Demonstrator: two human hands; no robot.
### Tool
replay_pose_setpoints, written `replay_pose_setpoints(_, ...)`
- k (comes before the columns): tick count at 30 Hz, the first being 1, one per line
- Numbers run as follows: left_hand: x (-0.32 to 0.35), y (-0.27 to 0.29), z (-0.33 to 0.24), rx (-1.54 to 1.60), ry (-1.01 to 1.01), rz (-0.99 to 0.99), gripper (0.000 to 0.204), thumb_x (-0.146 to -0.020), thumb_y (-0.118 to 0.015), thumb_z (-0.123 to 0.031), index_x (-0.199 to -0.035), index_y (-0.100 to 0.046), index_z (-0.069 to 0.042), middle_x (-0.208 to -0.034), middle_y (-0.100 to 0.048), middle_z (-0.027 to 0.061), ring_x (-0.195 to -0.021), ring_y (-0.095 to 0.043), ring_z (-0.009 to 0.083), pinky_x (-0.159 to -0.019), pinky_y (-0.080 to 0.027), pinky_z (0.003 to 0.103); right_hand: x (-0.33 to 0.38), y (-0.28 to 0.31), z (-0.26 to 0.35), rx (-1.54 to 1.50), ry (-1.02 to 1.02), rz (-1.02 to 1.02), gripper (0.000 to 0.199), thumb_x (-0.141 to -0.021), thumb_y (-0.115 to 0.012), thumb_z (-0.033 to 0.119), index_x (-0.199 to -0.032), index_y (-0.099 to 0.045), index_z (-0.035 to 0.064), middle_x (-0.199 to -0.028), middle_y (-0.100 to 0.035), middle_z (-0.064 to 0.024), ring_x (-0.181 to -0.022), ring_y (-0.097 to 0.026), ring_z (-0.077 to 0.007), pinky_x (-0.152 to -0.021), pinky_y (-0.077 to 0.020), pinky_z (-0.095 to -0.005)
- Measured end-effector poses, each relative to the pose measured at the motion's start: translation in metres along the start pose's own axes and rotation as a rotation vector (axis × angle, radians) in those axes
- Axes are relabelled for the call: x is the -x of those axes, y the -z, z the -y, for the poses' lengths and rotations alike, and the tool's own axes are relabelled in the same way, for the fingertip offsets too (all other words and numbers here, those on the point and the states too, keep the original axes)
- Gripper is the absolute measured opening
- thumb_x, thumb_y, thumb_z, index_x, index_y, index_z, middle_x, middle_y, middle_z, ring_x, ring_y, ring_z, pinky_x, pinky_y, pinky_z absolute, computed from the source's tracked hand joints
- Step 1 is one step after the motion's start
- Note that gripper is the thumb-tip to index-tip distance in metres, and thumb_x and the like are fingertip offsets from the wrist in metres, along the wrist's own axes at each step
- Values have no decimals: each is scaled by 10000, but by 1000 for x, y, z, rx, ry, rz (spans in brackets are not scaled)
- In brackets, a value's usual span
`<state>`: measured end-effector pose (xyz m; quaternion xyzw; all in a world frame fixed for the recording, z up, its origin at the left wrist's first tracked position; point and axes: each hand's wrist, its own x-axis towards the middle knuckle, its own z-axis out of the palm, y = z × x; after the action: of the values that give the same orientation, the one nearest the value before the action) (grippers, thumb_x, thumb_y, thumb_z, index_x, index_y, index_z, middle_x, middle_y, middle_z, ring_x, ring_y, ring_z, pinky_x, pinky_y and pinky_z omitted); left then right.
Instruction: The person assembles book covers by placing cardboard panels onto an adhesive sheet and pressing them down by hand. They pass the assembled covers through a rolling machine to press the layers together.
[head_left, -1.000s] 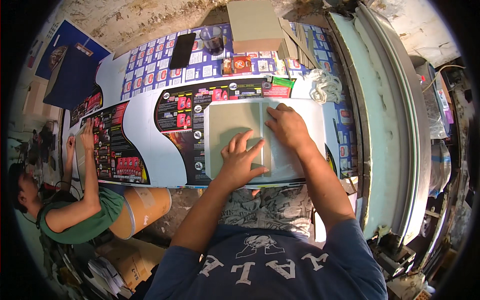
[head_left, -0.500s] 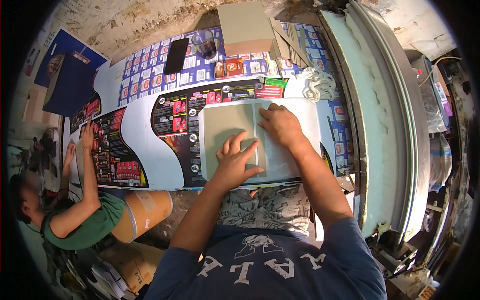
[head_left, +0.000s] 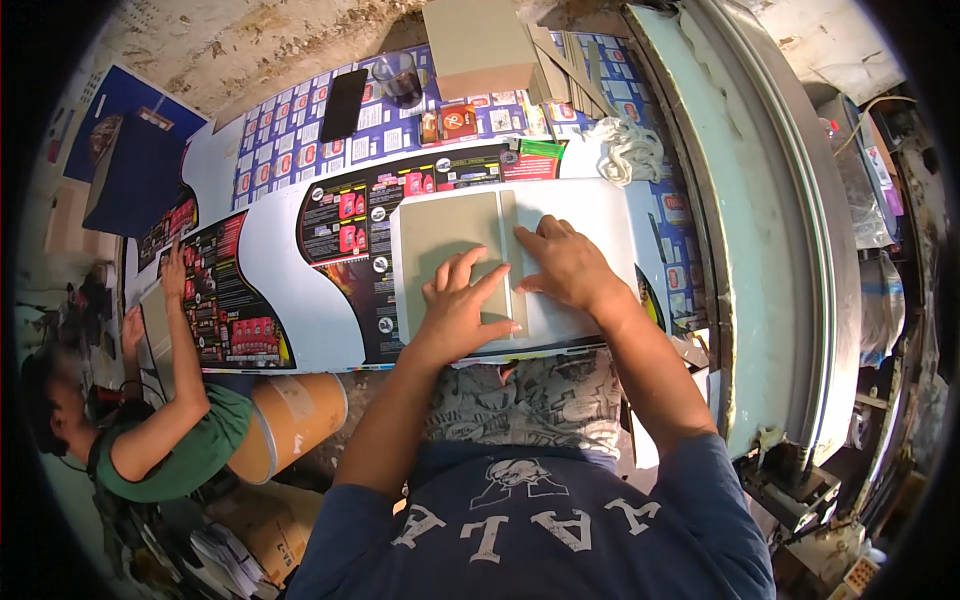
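Observation:
A grey-brown rectangular board (head_left: 440,225) lies flat on a large white sheet (head_left: 578,203), with a narrow strip of the same board (head_left: 508,215) alongside its right edge. My left hand (head_left: 460,308) rests with fingers spread on the board, its thumb reaching across the strip's near part. My right hand (head_left: 572,265) lies on the white sheet, index finger and thumb apart, their tips at the strip's right edge. Neither hand is wrapped around anything. Part of the board and strip is hidden under my left hand.
Beyond the sheet are a phone (head_left: 345,106), a dark glass (head_left: 400,82), a stack of boards (head_left: 478,45), loose strips (head_left: 572,75) and a white rag (head_left: 632,152). A metal-edged machine (head_left: 765,230) stands right. At left, a co-worker's hand (head_left: 173,270) touches printed sheets.
My right hand has slid toward me along the strip, and its thumb now shows apart from the index finger. My left hand stays on the board. The whole view has shifted slightly.

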<state>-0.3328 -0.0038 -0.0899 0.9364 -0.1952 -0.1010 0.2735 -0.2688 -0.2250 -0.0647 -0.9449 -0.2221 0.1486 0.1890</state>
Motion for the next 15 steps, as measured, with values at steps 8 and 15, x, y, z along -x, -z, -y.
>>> replay_pose_setpoints(8, -1, -1, -2, -19, 10, 13, 832, -744, -827, -531, -1457, -558, -198, -1592, -304, 146, -1447, -227, 391, -1121, -225, 590, 0, 1, 3, -8, -3, -11, 784, -728, -870, 334, -1410, -558, 106, -1207, -599, -170, -1154, -598, -353, -965, -521, -434)
replay_pose_setpoints(15, -32, 14, 7, 4, -21, -169, 782, -797, -793, -517, -1454, -559, -164, -1498, -416, 142, -1371, -348, 393, -1123, -261, 563, 43, 6, -2, -343, -199, -307, 579, -868, -770, 259, -1373, -586, 43, -1104, -642, -223, -1057, -635, -381, -909, -520, -444)
